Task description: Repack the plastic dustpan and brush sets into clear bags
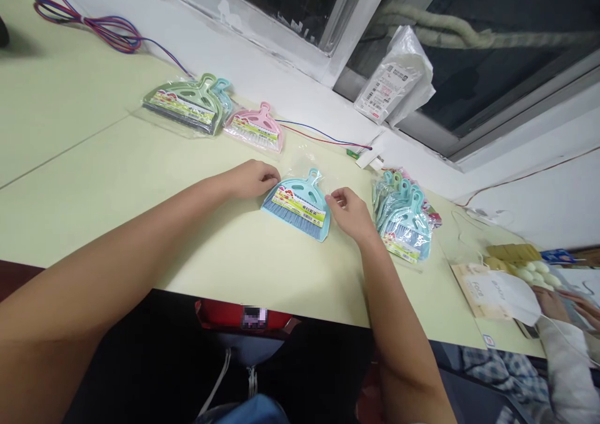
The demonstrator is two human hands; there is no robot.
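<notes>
A light blue dustpan and brush set (300,200) in a clear plastic bag lies flat on the table between my hands, its handle pointing away from me. A printed label strip runs across it above the grey bristles. My left hand (255,179) has its fingers curled closed on the bag's upper left edge. At the right edge, my right hand (349,212) pinches the set between thumb and fingers. Just right of that hand, several bagged blue and green dustpan sets (407,221) lie overlapped in a pile.
Green dustpan sets (190,102) and a pink one (257,127) lie near the wall. A wrapped white box (387,86) stands on the sill. Coiled wires (110,31) lie far left. At right, a person's hands (555,302) are near a white paper packet (504,294).
</notes>
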